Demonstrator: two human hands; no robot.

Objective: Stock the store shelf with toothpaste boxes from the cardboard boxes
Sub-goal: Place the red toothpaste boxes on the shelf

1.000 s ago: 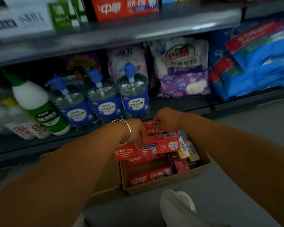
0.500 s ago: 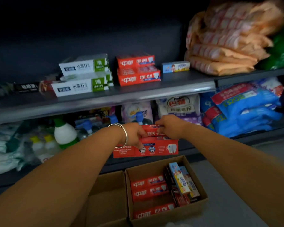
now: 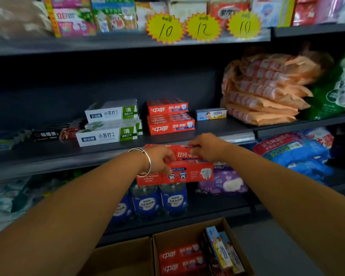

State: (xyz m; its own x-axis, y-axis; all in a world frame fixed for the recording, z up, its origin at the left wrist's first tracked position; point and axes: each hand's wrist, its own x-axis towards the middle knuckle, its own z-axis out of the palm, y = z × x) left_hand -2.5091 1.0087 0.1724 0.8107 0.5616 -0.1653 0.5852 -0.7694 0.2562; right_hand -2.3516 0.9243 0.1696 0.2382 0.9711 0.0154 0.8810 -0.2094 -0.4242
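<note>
A stack of red toothpaste boxes [image 3: 187,173] hangs in the air just below the front edge of the middle shelf [image 3: 48,154]. My left hand [image 3: 159,159], with a silver bangle on its wrist, grips the stack's left side. My right hand [image 3: 206,146] grips its top right. On the shelf behind stand two stacked red toothpaste boxes [image 3: 170,118], white-and-green toothpaste boxes [image 3: 110,124] and a small blue box [image 3: 210,114]. On the floor, the cardboard box [image 3: 167,236] holds more red boxes [image 3: 180,259] and upright blue ones [image 3: 221,250].
An empty cardboard box [image 3: 124,255] sits left of the filled one. Orange packets [image 3: 265,92] are piled at the shelf's right. Blue pump bottles [image 3: 159,200] and bags stand on the lower shelf. Yellow price tags [image 3: 203,26] hang from the upper shelf.
Both hands have lifted the red toothpaste stack out of the cardboard box, up to the middle shelf's edge. The view has tilted upward with them.
</note>
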